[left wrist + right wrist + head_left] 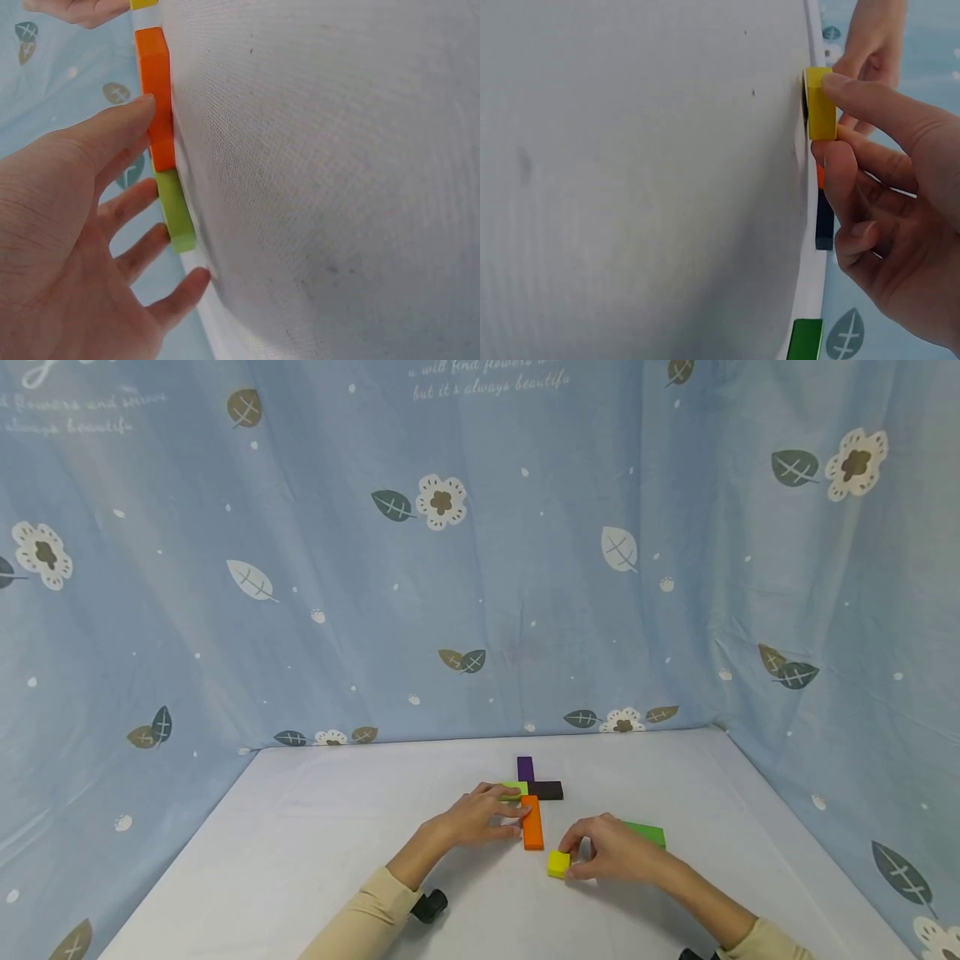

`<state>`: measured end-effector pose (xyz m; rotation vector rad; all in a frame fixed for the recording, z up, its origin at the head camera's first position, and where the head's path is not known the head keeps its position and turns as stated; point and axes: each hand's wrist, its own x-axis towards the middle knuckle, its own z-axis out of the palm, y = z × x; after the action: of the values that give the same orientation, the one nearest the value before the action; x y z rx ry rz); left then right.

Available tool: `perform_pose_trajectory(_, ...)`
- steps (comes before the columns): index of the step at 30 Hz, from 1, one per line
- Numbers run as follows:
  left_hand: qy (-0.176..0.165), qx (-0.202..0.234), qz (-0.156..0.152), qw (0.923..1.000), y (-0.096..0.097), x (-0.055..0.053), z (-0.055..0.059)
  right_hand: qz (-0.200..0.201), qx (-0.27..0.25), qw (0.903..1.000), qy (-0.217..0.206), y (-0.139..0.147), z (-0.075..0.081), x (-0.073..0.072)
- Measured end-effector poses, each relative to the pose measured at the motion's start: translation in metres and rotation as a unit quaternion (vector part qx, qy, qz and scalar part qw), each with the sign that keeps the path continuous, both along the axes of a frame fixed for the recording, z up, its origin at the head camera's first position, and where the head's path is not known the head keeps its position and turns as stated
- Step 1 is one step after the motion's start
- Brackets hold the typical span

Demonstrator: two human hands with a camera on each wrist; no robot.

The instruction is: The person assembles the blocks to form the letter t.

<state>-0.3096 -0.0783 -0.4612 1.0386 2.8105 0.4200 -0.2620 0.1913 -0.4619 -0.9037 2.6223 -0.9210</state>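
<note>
My left hand [483,816] rests its spread fingers on an orange block [532,827] and a lime-green block [517,788]. In the left wrist view the thumb lies against the long orange block [156,97], with other fingertips along the lime one [176,214]. A short yellow block [558,863] is pinched between thumb and fingers of my right hand [615,850], close over the table at the near end of the orange block. The right wrist view shows the yellow block [822,105] with the thumb on its upper part.
A black block [546,790] and a purple block [525,768] adjoin the lime and orange ones. Partly behind my right hand lies a green block [645,834]. The white tabletop [300,835] meets a blue patterned curtain [525,593] at the back and sides.
</note>
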Motion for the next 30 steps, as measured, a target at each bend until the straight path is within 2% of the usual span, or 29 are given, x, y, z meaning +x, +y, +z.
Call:
perform_pose_trajectory(12,0.002,0.0,-0.004,1.0,-0.001,-0.001,-0.001,-0.039,0.027,0.9977,0.049,-0.016,0.003,0.01)
perform_pose_trajectory(18,0.006,-0.003,-0.004,1.0,0.0,-0.001,-0.001,-0.045,0.01,0.9973,0.056,-0.022,0.0,0.011)
perform_pose_trajectory(25,0.007,-0.002,-0.006,1.0,0.0,0.0,0.0,-0.074,0.028,0.9945,0.068,-0.03,0.0,0.016)
perform_pose_trajectory(30,0.008,0.001,-0.007,0.9999,0.0,0.0,0.0,-0.082,0.024,0.9946,0.059,-0.034,0.001,0.019)
